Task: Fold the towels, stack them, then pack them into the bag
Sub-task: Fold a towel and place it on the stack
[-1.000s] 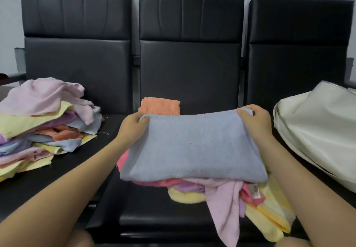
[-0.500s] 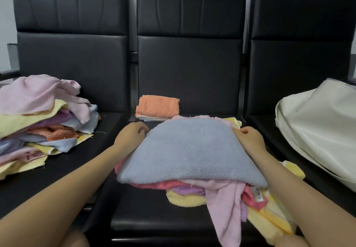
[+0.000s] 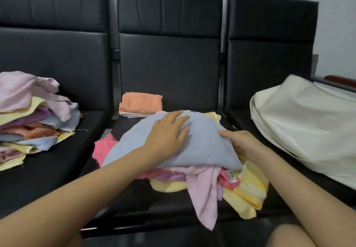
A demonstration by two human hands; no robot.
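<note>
Left hand flat on blue towel.

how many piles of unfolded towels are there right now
2: one heap on the left seat, one pile on the middle seat beneath the blue towel both hands are working on. Others could be hidden inside the bag.

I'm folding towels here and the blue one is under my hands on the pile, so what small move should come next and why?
Probably smooth it flat with the left hand, which rests open on the light blue terry towel, while the right hand holds its right edge. It lies humped over a loose heap of mixed towels, not flat like the folded orange towel behind.
</note>
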